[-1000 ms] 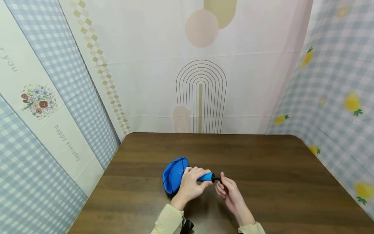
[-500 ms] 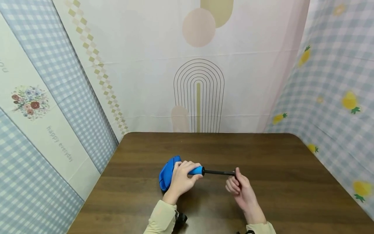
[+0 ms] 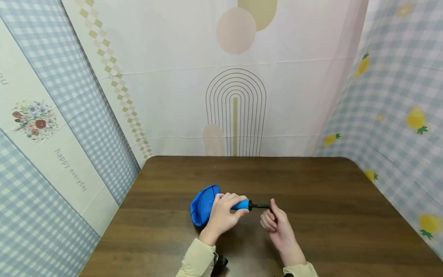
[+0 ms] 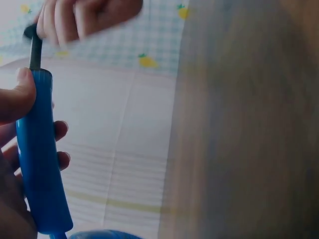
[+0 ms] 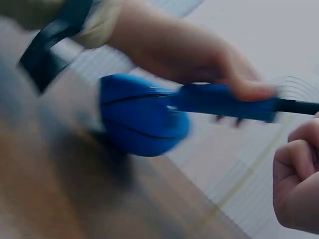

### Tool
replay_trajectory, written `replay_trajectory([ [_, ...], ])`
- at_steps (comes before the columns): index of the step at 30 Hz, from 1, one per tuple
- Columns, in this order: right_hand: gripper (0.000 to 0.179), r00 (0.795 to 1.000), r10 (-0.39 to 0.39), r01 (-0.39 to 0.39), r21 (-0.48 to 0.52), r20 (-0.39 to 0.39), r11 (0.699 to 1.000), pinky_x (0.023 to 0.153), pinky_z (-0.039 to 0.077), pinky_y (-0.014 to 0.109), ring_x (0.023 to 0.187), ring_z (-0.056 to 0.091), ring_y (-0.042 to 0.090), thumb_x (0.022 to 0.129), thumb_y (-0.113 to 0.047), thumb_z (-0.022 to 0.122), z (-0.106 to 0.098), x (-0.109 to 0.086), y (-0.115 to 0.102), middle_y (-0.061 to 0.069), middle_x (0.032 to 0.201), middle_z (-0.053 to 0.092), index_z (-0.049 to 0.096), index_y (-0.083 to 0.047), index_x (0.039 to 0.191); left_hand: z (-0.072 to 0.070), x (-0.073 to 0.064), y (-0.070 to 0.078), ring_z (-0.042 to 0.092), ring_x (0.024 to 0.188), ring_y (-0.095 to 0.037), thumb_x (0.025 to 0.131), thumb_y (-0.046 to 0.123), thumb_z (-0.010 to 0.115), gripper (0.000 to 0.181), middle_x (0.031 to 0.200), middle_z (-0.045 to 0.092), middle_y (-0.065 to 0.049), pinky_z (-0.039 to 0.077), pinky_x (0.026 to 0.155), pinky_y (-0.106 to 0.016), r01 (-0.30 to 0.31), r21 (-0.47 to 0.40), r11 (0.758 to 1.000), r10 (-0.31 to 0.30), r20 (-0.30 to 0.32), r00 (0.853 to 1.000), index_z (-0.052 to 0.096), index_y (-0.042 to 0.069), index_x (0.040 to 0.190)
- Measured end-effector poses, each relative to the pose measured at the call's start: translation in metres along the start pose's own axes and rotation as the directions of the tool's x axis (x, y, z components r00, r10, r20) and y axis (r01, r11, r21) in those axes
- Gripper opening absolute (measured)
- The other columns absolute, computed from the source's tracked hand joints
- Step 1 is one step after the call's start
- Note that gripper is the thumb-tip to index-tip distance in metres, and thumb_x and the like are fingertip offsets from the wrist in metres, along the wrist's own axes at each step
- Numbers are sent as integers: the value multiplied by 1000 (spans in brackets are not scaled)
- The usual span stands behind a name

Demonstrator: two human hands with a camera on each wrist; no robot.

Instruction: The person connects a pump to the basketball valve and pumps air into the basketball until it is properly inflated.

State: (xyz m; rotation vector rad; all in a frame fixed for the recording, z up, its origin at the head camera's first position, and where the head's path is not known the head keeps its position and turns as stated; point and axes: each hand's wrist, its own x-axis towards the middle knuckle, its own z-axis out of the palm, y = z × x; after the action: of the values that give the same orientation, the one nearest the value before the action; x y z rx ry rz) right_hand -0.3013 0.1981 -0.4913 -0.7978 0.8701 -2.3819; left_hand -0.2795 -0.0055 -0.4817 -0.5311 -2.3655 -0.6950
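Observation:
A blue hand pump (image 4: pixel 42 154) with a black rod is held sideways above the table in the head view. My left hand (image 3: pixel 223 215) grips its barrel, the thumb near the collar where the rod comes out. At the pump's far end hangs a partly collapsed blue ball (image 5: pixel 139 114) with black lines, joined to the pump's tip. My right hand (image 3: pixel 278 229) holds the black handle at the end of the rod, fingers curled and thumb up. Part of the rod (image 3: pixel 260 206) shows between collar and handle. The palm side of the left hand is hidden in the head view.
A dark brown wooden table (image 3: pixel 311 192) lies beneath both hands. Patterned cloths hang behind it and on both sides, the back cloth (image 3: pixel 166 96) meeting the table's far edge. A black wrist strap device (image 3: pixel 219 263) sits at the left sleeve.
The right hand first drew the rod far out to the right; since then it has moved back left, and the rod shows shorter. The left hand keeps its grip, shifting slightly.

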Motion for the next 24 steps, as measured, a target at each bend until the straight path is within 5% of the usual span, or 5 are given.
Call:
replay_trajectory([
  [5,50,984,-124,93,227,127,969,49,3,27,45,7,14,106,-29,-1,-6,-5,-11,0,52,11,11,-9,62,-6,-4,-9,61,91,-12,80,35,75,34,97,71,5,42,89,-39,21,22,1000,-20,-45,999,71,22,111],
  [11,51,990,-56,41,111,132,993,48,4,30,45,8,17,107,-28,0,2,8,6,2,54,12,19,-8,63,3,-1,-3,62,92,-13,83,35,73,32,99,72,4,42,88,-38,-3,-19,1000,2,-62,998,71,20,112],
  [17,51,1000,22,-22,-35,18,999,50,3,35,46,6,20,108,-28,10,15,13,18,4,55,13,29,-10,64,1,2,-2,62,96,-11,85,35,72,31,102,72,5,41,90,-36,-9,-106,994,10,3,1000,69,22,113],
  [20,52,999,-42,42,-2,16,999,49,3,34,45,7,20,108,-26,10,16,10,12,4,53,12,25,-8,62,-7,2,-7,62,96,-11,84,36,72,32,102,71,7,40,91,-37,-9,-88,996,9,2,1000,69,24,113],
  [24,52,975,-185,167,143,126,976,48,5,29,43,10,16,107,-24,-1,10,8,4,2,51,13,17,-6,61,-13,0,-13,61,94,-11,80,35,76,35,99,72,6,41,89,-38,5,-53,999,-8,-44,999,70,23,112],
])
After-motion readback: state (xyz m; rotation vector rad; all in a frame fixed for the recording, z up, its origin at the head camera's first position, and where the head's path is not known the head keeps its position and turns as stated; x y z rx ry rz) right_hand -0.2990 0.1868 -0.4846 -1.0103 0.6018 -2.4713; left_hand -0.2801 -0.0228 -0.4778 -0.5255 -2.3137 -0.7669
